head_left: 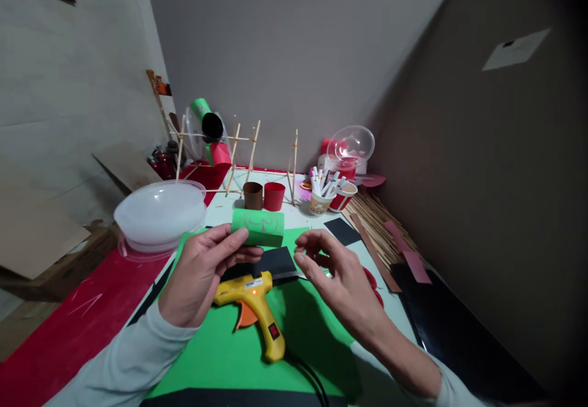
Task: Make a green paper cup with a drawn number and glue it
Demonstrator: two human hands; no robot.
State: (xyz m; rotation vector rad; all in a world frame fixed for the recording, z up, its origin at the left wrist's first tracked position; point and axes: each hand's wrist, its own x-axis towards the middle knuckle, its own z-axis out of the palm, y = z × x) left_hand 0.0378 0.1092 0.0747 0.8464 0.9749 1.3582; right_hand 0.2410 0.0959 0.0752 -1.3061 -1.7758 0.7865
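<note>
Between the thumb and fingers of my left hand (202, 266) lies a green paper tube (258, 235) with faint curved line markings, held level on its side. My right hand (340, 275) hovers to the right of the tube, fingers bent and apart from the thumb, with nothing visible in them. Below the hands, a yellow glue gun (252, 293) with an orange trigger rests on a green sheet (206, 358), a small light glowing on its body. Partly covered by my right hand is a pair of scissors (374, 287) with red handles.
Behind the tube stand a brown cup (253, 196), a red cup (274, 197) and a stick frame (255, 137). A cup of markers (321, 201) is at right, near a pile of wooden sticks (390, 229). Clear plastic lids (158, 214) lie left. The glue gun's cord (310, 373) runs towards me.
</note>
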